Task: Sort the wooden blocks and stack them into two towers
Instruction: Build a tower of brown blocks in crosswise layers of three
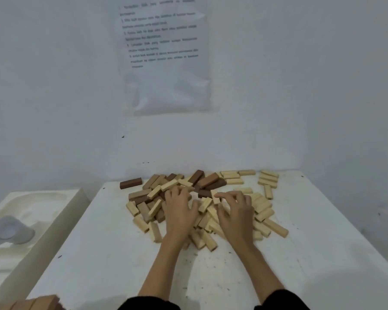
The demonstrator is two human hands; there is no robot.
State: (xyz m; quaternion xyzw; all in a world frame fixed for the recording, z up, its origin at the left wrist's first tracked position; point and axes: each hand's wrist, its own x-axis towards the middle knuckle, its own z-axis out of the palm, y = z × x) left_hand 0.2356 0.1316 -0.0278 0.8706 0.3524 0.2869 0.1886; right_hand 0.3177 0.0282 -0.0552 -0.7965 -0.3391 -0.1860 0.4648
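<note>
Where mixed wooden blocks [154,191] lie heaped mid-frame on white table [121,253]: left hand [179,211], fingers spread, resting atop; right hand [235,211] pinching one pale block [216,196].

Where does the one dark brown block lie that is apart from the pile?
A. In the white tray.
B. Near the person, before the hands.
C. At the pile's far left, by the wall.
C: the dark brown block lies alone on the table, left of the pile, close to the wall.
</note>
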